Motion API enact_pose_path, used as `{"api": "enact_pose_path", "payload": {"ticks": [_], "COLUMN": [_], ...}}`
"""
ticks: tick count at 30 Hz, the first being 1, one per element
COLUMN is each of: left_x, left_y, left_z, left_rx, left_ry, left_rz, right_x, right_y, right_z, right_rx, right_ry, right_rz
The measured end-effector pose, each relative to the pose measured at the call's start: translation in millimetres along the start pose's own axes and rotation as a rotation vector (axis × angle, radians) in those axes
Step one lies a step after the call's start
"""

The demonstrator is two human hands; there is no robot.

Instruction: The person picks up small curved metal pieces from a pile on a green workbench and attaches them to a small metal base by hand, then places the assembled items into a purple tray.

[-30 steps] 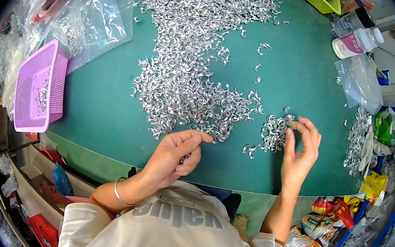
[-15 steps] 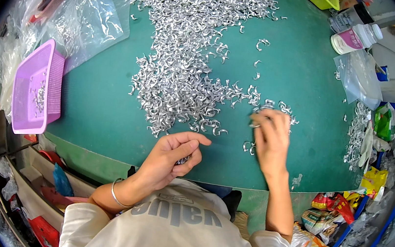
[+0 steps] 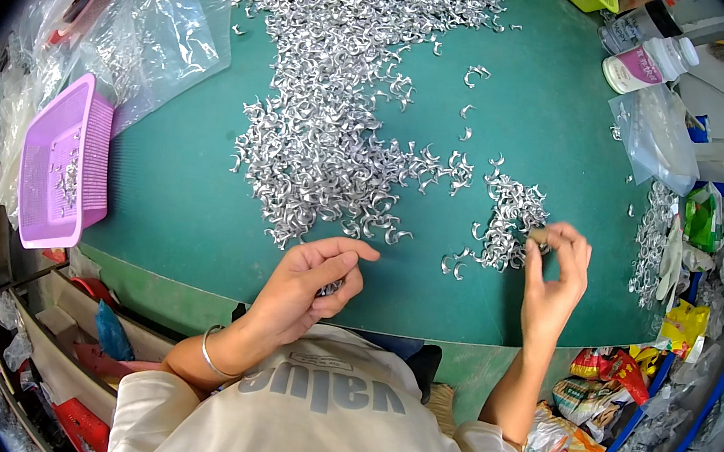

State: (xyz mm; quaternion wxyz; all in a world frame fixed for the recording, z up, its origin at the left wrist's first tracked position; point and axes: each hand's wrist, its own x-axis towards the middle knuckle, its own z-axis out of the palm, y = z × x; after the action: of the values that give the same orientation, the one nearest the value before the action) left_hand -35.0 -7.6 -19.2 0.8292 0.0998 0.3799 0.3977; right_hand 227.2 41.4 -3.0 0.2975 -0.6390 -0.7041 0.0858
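My left hand [image 3: 311, 285] is closed at the table's near edge, its index finger stretched over the thumb. Small silver crescent-shaped metal pieces [image 3: 330, 289] show inside its curled fingers. My right hand [image 3: 557, 282] has its fingers bent and drawn together at the right side of a small pile of the same metal pieces [image 3: 512, 222]. Something tan sits at those fingertips, and blur hides what it is. A big heap of metal pieces [image 3: 317, 148] runs from the far edge down the middle of the green table [image 3: 176, 194].
At the left stand a purple basket [image 3: 98, 167] with some pieces inside and clear plastic bags [image 3: 169, 31]. Along the right lie a white bottle [image 3: 651, 65], a clear bag [image 3: 657, 140] and another strip of pieces [image 3: 651, 248]. A blue rack [image 3: 716, 360] stands beside the table.
My right hand has moved right, from above the small pile to its right side. That pile now shows larger, lying spread out. My left hand has hardly moved.
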Motion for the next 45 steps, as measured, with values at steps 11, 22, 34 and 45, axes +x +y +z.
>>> {"api": "enact_pose_path", "payload": {"ticks": [11,22,34,45], "left_x": [1.1,-0.6,-7.8,-8.0], "left_y": [-3.2,-4.6,-2.5,-0.8], "left_z": [-0.6,3.2,-0.9,-10.4], "left_rx": [0.018,0.108,0.043,0.079], "left_ry": [-0.014,0.008,0.171,0.184], "left_rz": [0.008,0.014,0.294,0.257], "right_x": [-39.2,-43.5,7.6,4.3], "right_y": [-36.9,-38.1,-77.6,-45.7], "right_z": [29.0,35.2,91.5,54.8], "right_rx": [-0.116,-0.114,0.081,0.121], "right_ry": [-0.225,-0.223,-0.393,-0.116], "right_rz": [-0.197,-0.182,-0.617,-0.158]}}
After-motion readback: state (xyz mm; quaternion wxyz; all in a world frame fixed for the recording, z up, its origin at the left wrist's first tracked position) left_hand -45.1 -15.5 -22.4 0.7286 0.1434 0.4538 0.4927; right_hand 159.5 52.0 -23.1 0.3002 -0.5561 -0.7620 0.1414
